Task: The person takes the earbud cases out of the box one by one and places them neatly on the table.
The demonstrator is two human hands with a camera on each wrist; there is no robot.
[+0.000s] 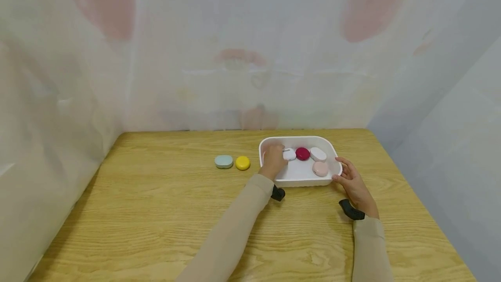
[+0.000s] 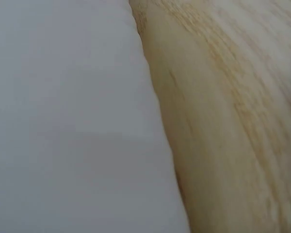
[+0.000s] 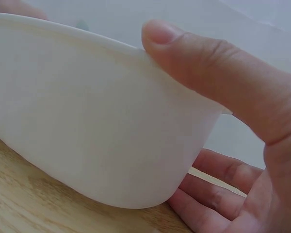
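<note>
The white plastic bin (image 1: pixel 303 183) on the wooden table (image 1: pixel 156 212) holds a white case (image 1: pixel 290 155), a crimson round case (image 1: pixel 302 153), a white oval case (image 1: pixel 318 154) and a pale pink case (image 1: pixel 320 169). The right hand (image 1: pixel 354 184) grips its right end, thumb at the rim. The left hand (image 1: pixel 274 160) reaches inside, covering the left end; whether it holds anything cannot be told, its wrist view showing mostly blank wall. Outside, left, sit a mint oval case (image 1: pixel 224 162) and a yellow round case (image 1: pixel 242 163).
</note>
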